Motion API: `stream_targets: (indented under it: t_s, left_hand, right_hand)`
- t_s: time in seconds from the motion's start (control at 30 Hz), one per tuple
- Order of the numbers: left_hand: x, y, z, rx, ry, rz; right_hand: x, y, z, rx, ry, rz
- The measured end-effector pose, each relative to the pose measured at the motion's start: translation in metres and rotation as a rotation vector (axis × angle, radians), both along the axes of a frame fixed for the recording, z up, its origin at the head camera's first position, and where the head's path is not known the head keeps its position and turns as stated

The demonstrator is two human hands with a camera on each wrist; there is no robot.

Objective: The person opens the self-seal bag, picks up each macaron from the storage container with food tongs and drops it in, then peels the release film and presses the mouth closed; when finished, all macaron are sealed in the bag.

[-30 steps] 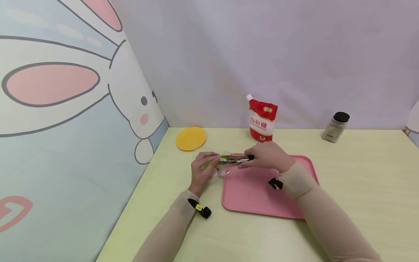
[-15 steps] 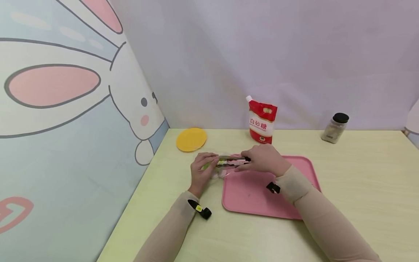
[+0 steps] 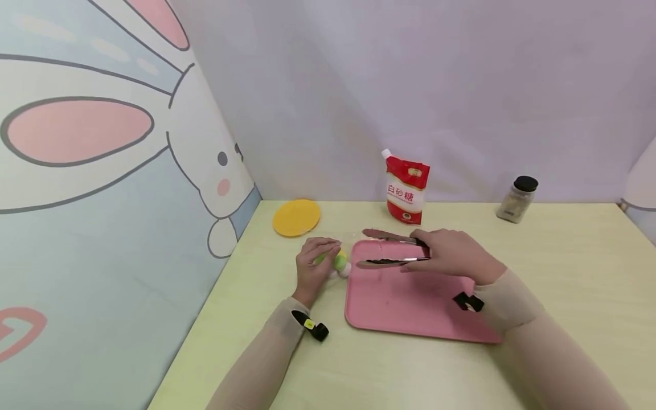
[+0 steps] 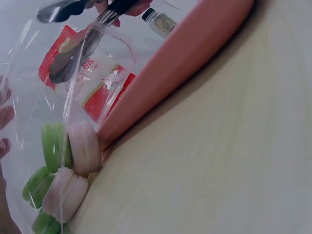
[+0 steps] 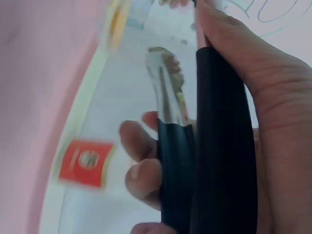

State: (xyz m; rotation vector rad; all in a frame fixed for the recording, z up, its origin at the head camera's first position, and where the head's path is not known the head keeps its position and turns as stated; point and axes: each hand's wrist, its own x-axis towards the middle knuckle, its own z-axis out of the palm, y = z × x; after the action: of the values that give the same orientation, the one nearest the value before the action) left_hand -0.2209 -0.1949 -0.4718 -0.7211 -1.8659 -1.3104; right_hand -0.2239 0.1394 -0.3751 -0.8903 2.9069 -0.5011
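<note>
My left hand (image 3: 312, 270) grips a clear plastic bag (image 4: 29, 112) left of the pink tray (image 3: 379, 310). Several macarons lie inside it, among them a green macaron (image 4: 54, 146) and a pale pinkish macaron (image 4: 84, 146); a yellow one shows in the head view. The hand covers part of the bag. Above the tray, my right hand (image 3: 456, 256) holds tongs (image 3: 381, 263) by their black handles, fingers round one arm and thumb on the other. The tongs' arms are spread wide, tips pointing left toward the bag, with nothing between them.
Behind the bag lies a yellow plate (image 3: 296, 217). A red and white sugar pouch (image 3: 406, 191) stands by the back wall behind the tray. Farther right is a clear jar with a black lid (image 3: 517, 199). The rabbit-printed wall (image 3: 102, 256) borders the table's left side.
My right hand has drawn the tongs rightward, away from the bag, and their arms have spread from nearly together to wide apart. My left hand has stayed at the bag.
</note>
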Motion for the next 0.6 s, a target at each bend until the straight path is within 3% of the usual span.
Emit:
stream_targets:
  t_s: [0.13, 0.27, 0.4, 0.6]
  left_hand:
    - [-0.001, -0.001, -0.001, 0.005, -0.015, 0.005]
    - [0.000, -0.001, -0.001, -0.006, -0.035, 0.012]
    - [-0.001, -0.002, 0.000, -0.010, -0.037, 0.018]
    - [0.000, -0.003, 0.002, -0.016, -0.018, 0.039]
  right_hand:
    - [0.012, 0.044, -0.008, -0.102, -0.008, -0.125]
    - [0.022, 0.096, -0.029, -0.244, -0.028, -0.350]
    - [0.030, 0.139, -0.053, -0.287, -0.054, -0.548]
    - [0.045, 0.164, -0.081, -0.328, -0.051, -0.667]
